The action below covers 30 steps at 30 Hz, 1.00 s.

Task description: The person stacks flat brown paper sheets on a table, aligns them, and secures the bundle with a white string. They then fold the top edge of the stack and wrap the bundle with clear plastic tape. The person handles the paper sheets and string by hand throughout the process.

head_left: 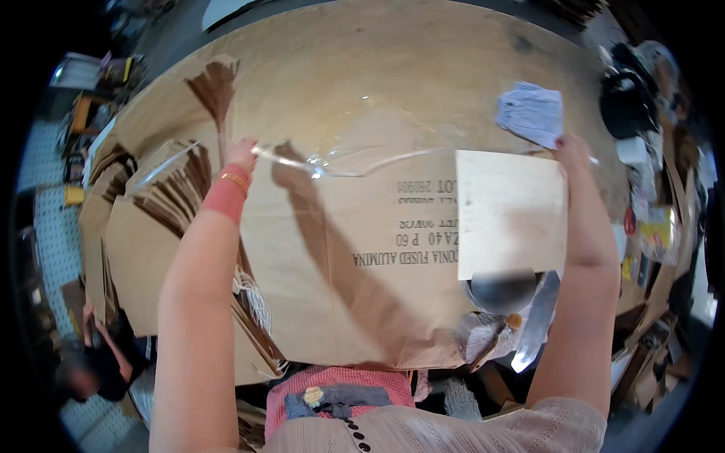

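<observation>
Your left hand (243,155) and right hand (572,151) pinch opposite ends of a clear film (377,155), stretching it taut across the worktop's (340,60) middle, over the brown paper (332,257).

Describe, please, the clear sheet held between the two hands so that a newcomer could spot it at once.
Start at the big brown paper sack lying flat on the wooden table. Along its far edge a clear plastic sheet is stretched between the left hand and the right hand. Unlike the opaque pale card and the white cloth beside it, it is see-through and glints.
</observation>
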Available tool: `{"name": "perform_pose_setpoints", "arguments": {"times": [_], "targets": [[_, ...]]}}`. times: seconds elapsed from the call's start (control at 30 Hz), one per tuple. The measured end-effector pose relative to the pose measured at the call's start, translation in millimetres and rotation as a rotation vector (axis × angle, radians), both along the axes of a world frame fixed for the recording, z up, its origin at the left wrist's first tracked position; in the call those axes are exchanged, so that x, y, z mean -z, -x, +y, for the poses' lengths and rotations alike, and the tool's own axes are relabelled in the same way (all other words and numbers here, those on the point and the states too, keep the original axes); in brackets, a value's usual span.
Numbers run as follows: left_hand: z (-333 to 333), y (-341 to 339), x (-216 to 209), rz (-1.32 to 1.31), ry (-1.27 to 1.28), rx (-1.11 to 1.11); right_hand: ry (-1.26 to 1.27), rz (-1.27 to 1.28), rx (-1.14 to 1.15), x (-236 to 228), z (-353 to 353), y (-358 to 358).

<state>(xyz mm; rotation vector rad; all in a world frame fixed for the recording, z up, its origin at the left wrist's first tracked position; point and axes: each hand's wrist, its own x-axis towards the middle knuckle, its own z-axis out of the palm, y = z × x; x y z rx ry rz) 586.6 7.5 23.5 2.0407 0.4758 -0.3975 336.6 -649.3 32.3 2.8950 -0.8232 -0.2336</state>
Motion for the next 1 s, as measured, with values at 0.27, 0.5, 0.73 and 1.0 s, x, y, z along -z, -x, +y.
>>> {"name": "perform_pose_setpoints", "arguments": {"times": [0.27,0.5,0.73,1.0], "targets": [[-70,33,-31,0.226,-0.094,0.393,0.133,-0.073,0.047,-18,8,22],[72,219,-59,-0.567,-0.473,0.751,-0.684,-0.327,-0.393,-109,244,64],[368,316,-54,-0.093,-0.819,-0.080,-1.383,0.343,-0.985,-83,542,86],[571,252,13,-0.042,-0.431,-0.155,-1.167,-0.230,-0.346,-5,764,-37]]}}
